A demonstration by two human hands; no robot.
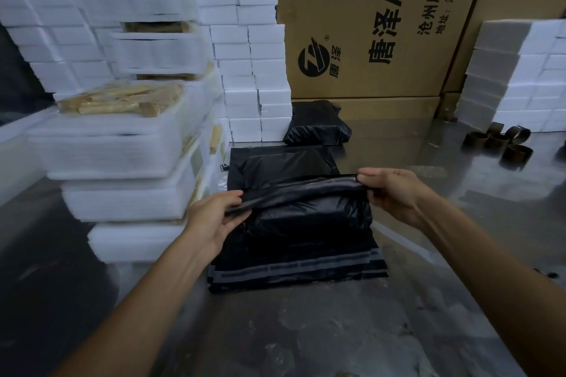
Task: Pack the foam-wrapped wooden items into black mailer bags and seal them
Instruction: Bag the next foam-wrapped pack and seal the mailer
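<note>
Steel table [306,330] carries a filled black mailer bag [306,223]; its contents are hidden. My left hand [214,214] and right hand [395,193] pinch its flap [300,190].

From my feed I see two bare forearms reaching in from the near edge, one from the near left and one from the near right. No sleeve or cuff shows on either; both are uncovered up to where the picture cuts them off. The left hand [214,214] and the right hand [395,193] are bare too: I see no glove, ring, watch or band. The fingers [378,173] are slim, with short nails.
</note>
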